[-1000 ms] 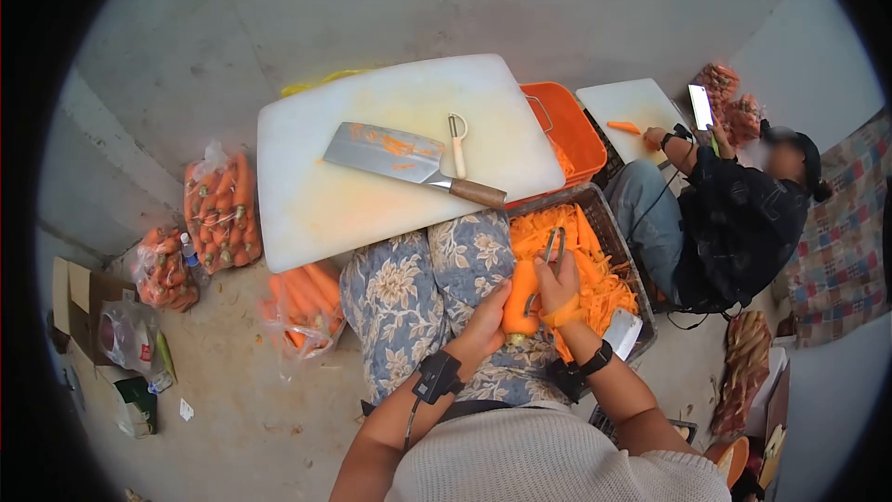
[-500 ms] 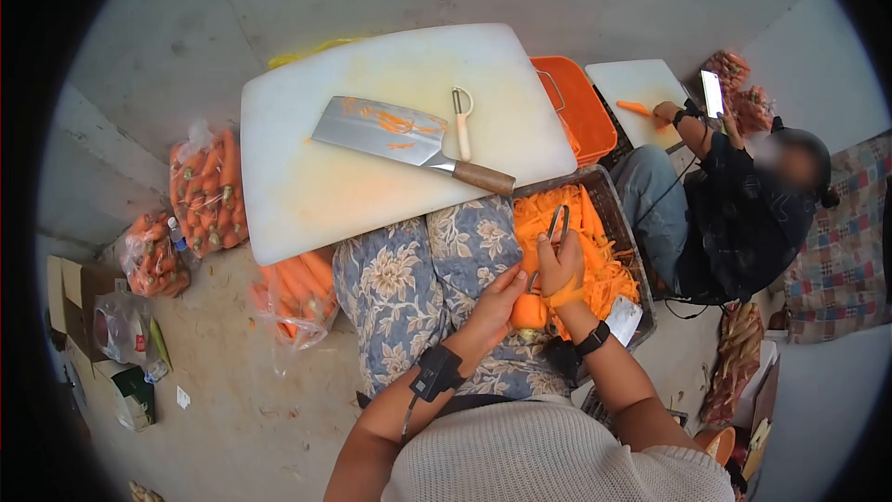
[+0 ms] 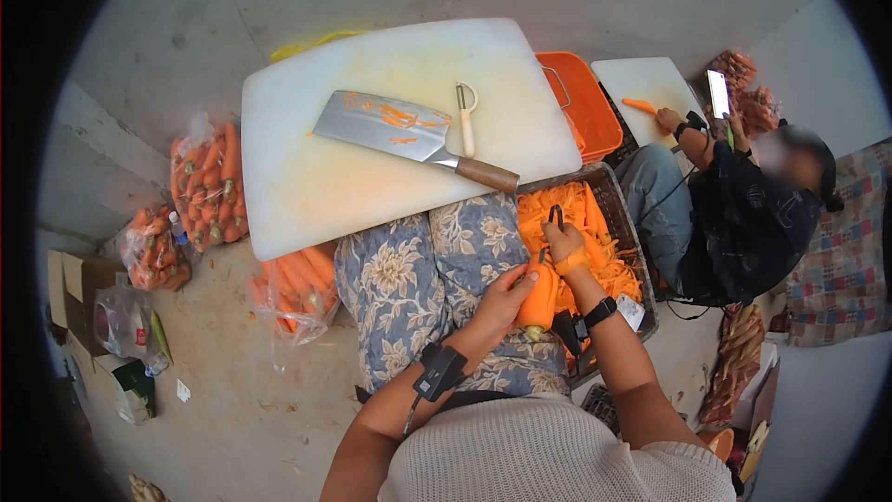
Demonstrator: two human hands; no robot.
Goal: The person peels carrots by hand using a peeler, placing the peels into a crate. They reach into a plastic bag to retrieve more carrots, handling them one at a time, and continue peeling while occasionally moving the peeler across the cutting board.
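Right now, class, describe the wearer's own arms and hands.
The left arm wears a boxy black device with a thin cable; the right arm, a black watch-like band. An orange strip crosses the right hand; the left hand is bare. The knit right sleeve is pale.

One large cutting board (image 3: 297,177) mid-scene, one smaller cutting board (image 3: 650,84) far right: two. One cleaver (image 3: 386,125) on the large board, a second cleaver (image 3: 718,95) at right: two. One pale peeler (image 3: 467,130) on the large board, one dark peeler (image 3: 557,208) in the right hand (image 3: 565,246): two. One thick carrot (image 3: 538,302) in the left hand (image 3: 506,300), one slim carrot (image 3: 639,106) far right: two loose. Left side: one tall carrot bag (image 3: 208,191), one small carrot bag (image 3: 156,258), one near carrot bag (image 3: 295,293): three. Far right bags (image 3: 757,110): looks like two, overlapping, can't be sure. One orange tub (image 3: 609,135). One dark crate (image 3: 620,219); its shreds (image 3: 595,223) too many to count. One co-worker (image 3: 753,232) at right, plus the camera wearer (image 3: 548,455): two people.
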